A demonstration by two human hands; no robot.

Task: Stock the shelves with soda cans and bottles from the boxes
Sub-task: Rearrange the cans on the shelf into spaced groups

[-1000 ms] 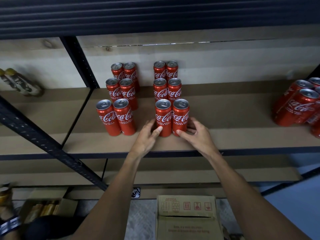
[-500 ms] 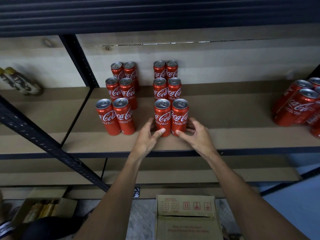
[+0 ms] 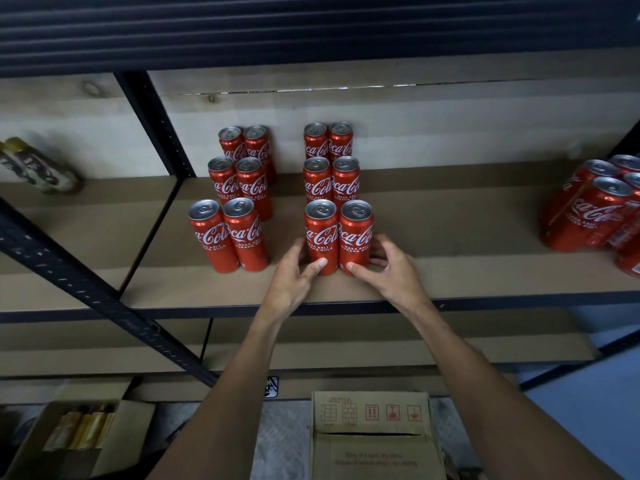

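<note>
Change: almost none; left grip (image 3: 291,278) and right grip (image 3: 391,275) stay at the front can pair (image 3: 337,237), mid-shelf (image 3: 450,271). Each grip clamps one can's base, thumb in front, apparently squaring the pair with its column.

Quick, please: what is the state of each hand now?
Left hand: grips the left front Coca-Cola can near its base.
Right hand: grips the right front Coca-Cola can near its base.
</note>
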